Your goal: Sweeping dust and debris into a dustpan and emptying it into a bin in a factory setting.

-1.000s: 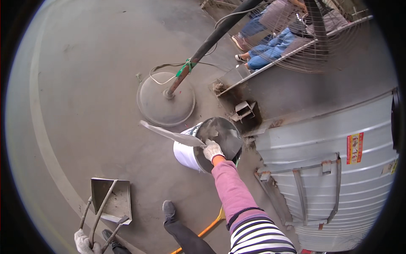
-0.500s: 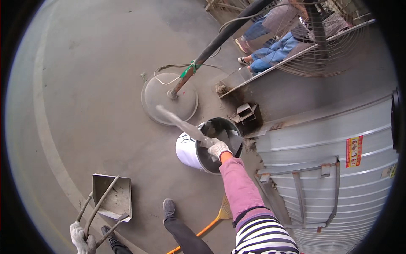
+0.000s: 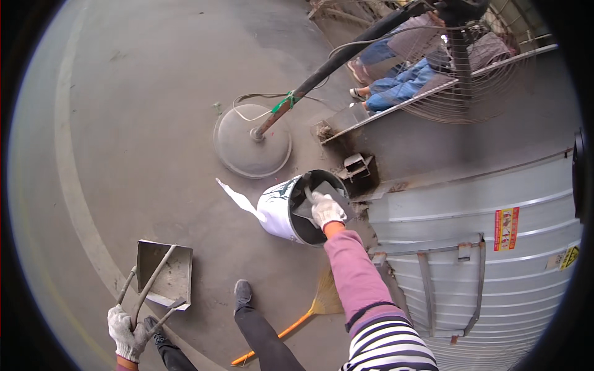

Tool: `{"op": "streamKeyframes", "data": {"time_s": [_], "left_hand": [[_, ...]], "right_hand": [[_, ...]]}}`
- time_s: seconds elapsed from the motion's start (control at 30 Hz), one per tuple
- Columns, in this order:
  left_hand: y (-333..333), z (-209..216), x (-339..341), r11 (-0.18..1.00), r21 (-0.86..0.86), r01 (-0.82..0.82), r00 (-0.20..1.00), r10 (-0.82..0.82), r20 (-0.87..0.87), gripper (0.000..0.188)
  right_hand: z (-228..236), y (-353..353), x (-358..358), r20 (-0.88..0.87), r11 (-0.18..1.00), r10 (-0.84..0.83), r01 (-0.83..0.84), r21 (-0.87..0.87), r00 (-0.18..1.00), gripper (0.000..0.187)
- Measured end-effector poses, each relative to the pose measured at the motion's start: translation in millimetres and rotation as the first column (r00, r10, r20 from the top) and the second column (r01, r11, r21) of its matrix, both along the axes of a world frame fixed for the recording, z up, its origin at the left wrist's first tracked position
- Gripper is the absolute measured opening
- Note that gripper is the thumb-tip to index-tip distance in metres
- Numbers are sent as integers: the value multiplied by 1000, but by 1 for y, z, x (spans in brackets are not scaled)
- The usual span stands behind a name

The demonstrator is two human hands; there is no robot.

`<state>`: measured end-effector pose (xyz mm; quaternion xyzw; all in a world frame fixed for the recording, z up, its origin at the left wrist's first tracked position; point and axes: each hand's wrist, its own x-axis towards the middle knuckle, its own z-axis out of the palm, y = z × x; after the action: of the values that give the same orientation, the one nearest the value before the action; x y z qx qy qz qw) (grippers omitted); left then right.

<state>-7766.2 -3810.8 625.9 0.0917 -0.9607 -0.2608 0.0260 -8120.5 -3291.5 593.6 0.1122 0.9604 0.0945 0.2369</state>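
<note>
While the white bucket (image 3: 276,213) stands on the floor (image 3: 167,142) ahead, its long axis running leftward from its mouth in this view, here's your right hand (image 3: 328,212), the nearer one, right over that mouth, fingers bent, grey scraps (image 3: 340,198) to either side, grip impossible to tell. Well apart, your left hand (image 3: 125,332) clasps the handle (image 3: 153,279) of the dustpan (image 3: 179,272).

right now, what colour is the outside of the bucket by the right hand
The bucket is mostly white outside with dark markings, best seen in the head view.
</note>
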Motion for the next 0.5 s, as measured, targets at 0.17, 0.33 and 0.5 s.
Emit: {"op": "streamKeyframes", "data": {"time_s": [0.17,0.33,0.5], "left_hand": [[-2,-8,0,993,119,3,998,5,-65,18],[-13,10,4,999,14,-37,999,37,-40,18],[-20,1,-2,989,136,58,998,-53,-45,20]], "right_hand": [[-18,21,-26,-333,892,-118,-48,-450,936,44],[43,-26,-9,-178,908,300,-223,356,937,16],[6,-3,-9,-357,993,120,-105,61,926,21]]}}
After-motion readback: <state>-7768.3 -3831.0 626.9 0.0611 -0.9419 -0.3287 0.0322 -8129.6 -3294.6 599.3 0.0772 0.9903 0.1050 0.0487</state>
